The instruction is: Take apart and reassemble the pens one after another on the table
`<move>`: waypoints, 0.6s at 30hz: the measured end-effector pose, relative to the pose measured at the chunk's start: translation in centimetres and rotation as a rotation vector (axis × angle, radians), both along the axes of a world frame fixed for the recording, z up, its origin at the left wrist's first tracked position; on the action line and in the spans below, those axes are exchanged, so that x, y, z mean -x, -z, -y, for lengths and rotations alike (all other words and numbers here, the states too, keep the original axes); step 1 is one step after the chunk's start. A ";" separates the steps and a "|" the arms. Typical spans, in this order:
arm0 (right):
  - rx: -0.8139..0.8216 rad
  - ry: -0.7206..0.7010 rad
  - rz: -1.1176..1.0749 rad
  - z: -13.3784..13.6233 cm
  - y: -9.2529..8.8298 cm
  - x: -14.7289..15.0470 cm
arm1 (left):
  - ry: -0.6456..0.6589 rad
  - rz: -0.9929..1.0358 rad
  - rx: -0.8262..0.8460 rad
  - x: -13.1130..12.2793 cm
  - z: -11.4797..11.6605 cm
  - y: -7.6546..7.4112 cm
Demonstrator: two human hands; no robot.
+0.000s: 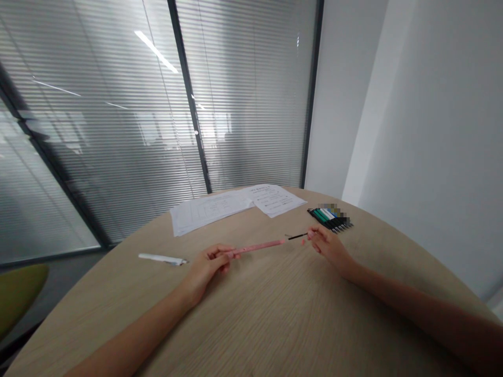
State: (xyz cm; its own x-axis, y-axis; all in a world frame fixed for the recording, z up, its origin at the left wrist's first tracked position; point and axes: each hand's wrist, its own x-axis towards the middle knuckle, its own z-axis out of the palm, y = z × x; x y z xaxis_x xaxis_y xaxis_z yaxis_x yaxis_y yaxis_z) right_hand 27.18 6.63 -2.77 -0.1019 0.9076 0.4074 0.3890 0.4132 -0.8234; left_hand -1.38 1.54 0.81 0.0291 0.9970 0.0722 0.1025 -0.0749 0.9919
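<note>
My left hand (pixel 212 262) is closed on one end of a pink pen barrel (pixel 259 246), which points right across the table. Between the fingertips of my right hand (pixel 325 243) is a thin black pen refill (pixel 297 236), pinched at its right end. The refill's free tip points at the barrel's far end, with a small gap between them. Just below the refill is a small orange-pink piece (pixel 303 242), too small to name. To the left of my left hand lies a white pen (pixel 163 259).
Several pens (pixel 328 218) in green, white and black lie side by side beyond my right hand. Printed papers (pixel 220 207) spread along the far part of the round wooden table (pixel 259 324). A yellow-green chair (pixel 19 293) stands at the left, and a white wall (pixel 432 131) rises at the right.
</note>
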 end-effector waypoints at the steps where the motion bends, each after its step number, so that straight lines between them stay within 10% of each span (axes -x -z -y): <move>1: -0.008 -0.009 0.025 0.3 -0.1 0.2 | 0.022 -0.041 0.001 -0.1 0.1 0.1; 7: -0.106 -0.085 0.157 1.9 -0.5 1.3 | 0.211 -0.289 -0.069 -0.5 0.3 1.0; 18: -0.222 -0.163 0.254 2.7 -0.7 1.7 | 0.185 -0.564 -0.071 -0.7 0.6 0.2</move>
